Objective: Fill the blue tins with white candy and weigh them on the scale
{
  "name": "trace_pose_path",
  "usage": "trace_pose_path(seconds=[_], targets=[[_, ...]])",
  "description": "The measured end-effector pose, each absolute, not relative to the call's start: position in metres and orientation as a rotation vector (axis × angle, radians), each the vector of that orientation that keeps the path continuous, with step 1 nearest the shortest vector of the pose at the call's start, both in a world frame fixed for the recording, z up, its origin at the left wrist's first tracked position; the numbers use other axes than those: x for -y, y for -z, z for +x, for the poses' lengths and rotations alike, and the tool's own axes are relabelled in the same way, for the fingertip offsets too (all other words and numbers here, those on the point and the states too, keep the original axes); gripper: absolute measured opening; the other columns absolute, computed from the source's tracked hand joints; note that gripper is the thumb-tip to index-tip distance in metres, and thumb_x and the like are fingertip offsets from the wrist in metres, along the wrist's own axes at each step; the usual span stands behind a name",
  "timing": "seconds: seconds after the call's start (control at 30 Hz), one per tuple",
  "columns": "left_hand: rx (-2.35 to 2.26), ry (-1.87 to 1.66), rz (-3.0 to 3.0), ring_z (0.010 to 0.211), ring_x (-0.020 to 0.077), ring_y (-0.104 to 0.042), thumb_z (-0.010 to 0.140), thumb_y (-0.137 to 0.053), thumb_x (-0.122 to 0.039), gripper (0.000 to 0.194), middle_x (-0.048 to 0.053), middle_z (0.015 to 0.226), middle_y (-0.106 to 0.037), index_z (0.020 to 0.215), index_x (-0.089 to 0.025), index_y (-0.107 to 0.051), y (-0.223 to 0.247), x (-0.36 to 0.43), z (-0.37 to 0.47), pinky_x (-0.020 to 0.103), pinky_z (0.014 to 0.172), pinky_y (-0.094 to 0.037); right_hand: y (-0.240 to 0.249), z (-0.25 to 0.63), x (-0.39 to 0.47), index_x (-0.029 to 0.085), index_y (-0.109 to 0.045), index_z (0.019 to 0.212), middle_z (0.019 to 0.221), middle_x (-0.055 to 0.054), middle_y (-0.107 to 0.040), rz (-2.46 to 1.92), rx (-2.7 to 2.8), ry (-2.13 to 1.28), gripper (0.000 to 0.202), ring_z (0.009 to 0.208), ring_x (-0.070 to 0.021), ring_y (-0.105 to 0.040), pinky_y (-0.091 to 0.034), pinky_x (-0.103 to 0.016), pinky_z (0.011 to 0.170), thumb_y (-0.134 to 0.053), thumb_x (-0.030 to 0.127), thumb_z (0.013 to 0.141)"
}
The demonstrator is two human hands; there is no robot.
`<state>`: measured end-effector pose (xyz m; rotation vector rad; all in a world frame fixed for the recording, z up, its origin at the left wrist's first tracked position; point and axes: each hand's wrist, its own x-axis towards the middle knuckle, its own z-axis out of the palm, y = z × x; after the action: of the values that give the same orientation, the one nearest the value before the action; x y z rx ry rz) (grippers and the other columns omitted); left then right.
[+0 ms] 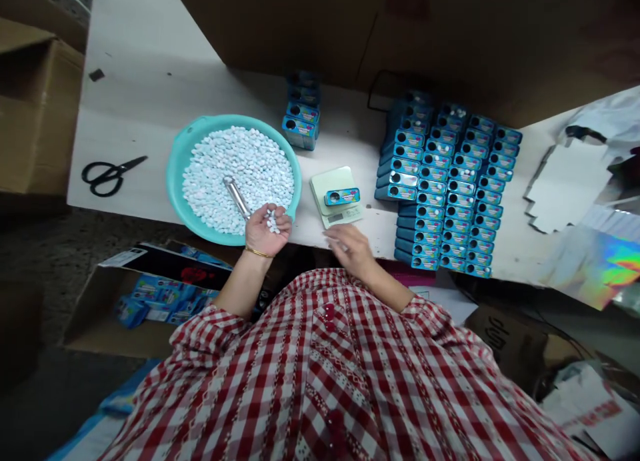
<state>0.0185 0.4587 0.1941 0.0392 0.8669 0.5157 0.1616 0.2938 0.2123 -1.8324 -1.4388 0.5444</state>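
Observation:
My left hand (267, 231) is palm up at the lower right rim of a turquoise basin (175, 208), its fingers curled round several small white candies (273, 222). A metal scoop (237, 198) lies on the white candies that fill the basin. My right hand (350, 249) hovers at the table's front edge, just below a pale green scale (333, 180), fingers apart and nothing visible in them. On the scale lies one blue tin (342, 196) with a dark opening at its left end.
Rows of blue tins (433, 191) stand on the right of the white table (150, 101); a short row (301, 118) stands behind the basin. Black scissors (113, 174) lie at left. A large cardboard box (300, 28) borders the back. An open carton (115, 331) of blue packs sits below.

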Motion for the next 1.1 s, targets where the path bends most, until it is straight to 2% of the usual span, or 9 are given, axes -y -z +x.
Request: trace_pose_path(seconds=[0.1, 0.23, 0.4, 0.53, 0.67, 0.77, 0.9, 1.0, 1.1], targets=[[-0.910, -0.521, 0.027, 0.050, 0.0054, -0.045, 0.091, -0.040, -0.023, 0.030, -0.001, 0.059, -0.046, 0.064, -0.016, -0.052, -0.193, -0.448, 0.023, 0.016, 0.046, -0.039, -0.230, 0.122, -0.331, 0.025, -0.064, 0.107, 0.106, -0.004, -0.064, -1.735, 1.797, -0.600, 0.029, 0.101, -0.0177, -0.057, -0.050, -0.032, 0.091, -0.039, 0.027, 0.093], [-0.957, -0.568, 0.042, 0.068, 0.0089, -0.058, 0.088, -0.047, -0.023, 0.025, 0.000, 0.064, -0.051, 0.064, -0.016, -0.051, -0.195, -0.453, 0.022, 0.020, 0.063, -0.049, -0.235, 0.099, -0.362, 0.028, -0.061, 0.113, 0.107, -0.004, -0.063, -1.782, 2.022, -0.613, 0.035, 0.103, -0.0197, -0.056, -0.050, -0.032, 0.089, -0.034, 0.018, 0.092], [-0.944, -0.634, 0.012, 0.057, 0.0056, -0.052, 0.089, -0.046, -0.022, 0.025, -0.001, 0.061, -0.050, 0.066, -0.016, -0.055, -0.195, -0.469, 0.006, 0.015, 0.053, -0.044, -0.215, 0.141, -0.333, 0.022, -0.061, 0.105, 0.102, -0.007, -0.063, -1.827, 1.571, -0.424, 0.028, 0.098, -0.0193, -0.057, -0.051, -0.034, 0.086, -0.036, 0.025, 0.092], [-0.976, -0.607, -0.051, 0.054, 0.0054, -0.050, 0.089, -0.043, -0.018, 0.023, 0.000, 0.063, -0.054, 0.070, -0.015, -0.057, -0.192, -0.479, 0.004, 0.015, 0.050, -0.043, -0.199, 0.194, -0.300, 0.019, -0.061, 0.098, 0.090, -0.009, -0.061, -2.050, 1.032, -0.191, 0.023, 0.084, -0.0202, -0.057, -0.052, -0.036, 0.071, -0.043, 0.030, 0.090], [-0.949, -0.519, -0.042, 0.057, 0.0050, -0.055, 0.089, -0.042, -0.018, 0.024, 0.003, 0.072, -0.060, 0.070, -0.013, -0.056, -0.195, -0.477, 0.026, 0.015, 0.053, -0.046, -0.205, 0.188, -0.321, 0.022, -0.061, 0.105, 0.094, -0.009, -0.062, -1.916, 1.248, -0.279, 0.025, 0.091, -0.0205, -0.057, -0.050, -0.038, 0.079, -0.042, 0.028, 0.091], [-0.948, -0.505, 0.015, 0.066, 0.0076, -0.061, 0.089, -0.042, -0.019, 0.024, 0.003, 0.072, -0.061, 0.071, -0.013, -0.057, -0.195, -0.473, 0.043, 0.020, 0.068, -0.051, -0.216, 0.151, -0.365, 0.019, -0.058, 0.117, 0.108, -0.010, -0.061, -1.799, 1.649, -0.402, 0.031, 0.104, -0.0209, -0.054, -0.047, -0.039, 0.092, -0.040, 0.022, 0.091], [-0.959, -0.543, 0.073, 0.095, 0.0144, -0.063, 0.090, -0.037, -0.022, 0.027, 0.005, 0.083, -0.067, 0.085, -0.014, -0.063, -0.191, -0.473, 0.044, 0.031, 0.096, -0.045, -0.221, 0.113, -0.414, 0.013, -0.061, 0.112, 0.111, -0.015, -0.061, -2.014, 1.988, -0.515, 0.031, 0.101, -0.0255, -0.055, -0.049, -0.040, 0.086, -0.041, 0.013, 0.089], [-0.977, -0.571, 0.028, 0.106, 0.0174, -0.061, 0.092, -0.034, -0.026, 0.032, 0.007, 0.085, -0.068, 0.087, -0.015, -0.063, -0.188, -0.475, 0.036, 0.037, 0.101, -0.042, -0.217, 0.106, -0.428, 0.010, -0.063, 0.104, 0.106, -0.013, -0.064, -2.000, 2.095, -0.579, 0.026, 0.097, -0.0240, -0.056, -0.050, -0.037, 0.082, -0.042, 0.010, 0.088], [-0.986, -0.571, -0.028, 0.107, 0.0187, -0.061, 0.093, -0.033, -0.027, 0.033, 0.008, 0.088, -0.069, 0.086, -0.014, -0.063, -0.188, -0.475, 0.032, 0.038, 0.099, -0.044, -0.212, 0.109, -0.430, 0.008, -0.064, 0.099, 0.103, -0.013, -0.064, -1.975, 2.100, -0.605, 0.023, 0.098, -0.0231, -0.057, -0.050, -0.035, 0.081, -0.043, 0.011, 0.088]])
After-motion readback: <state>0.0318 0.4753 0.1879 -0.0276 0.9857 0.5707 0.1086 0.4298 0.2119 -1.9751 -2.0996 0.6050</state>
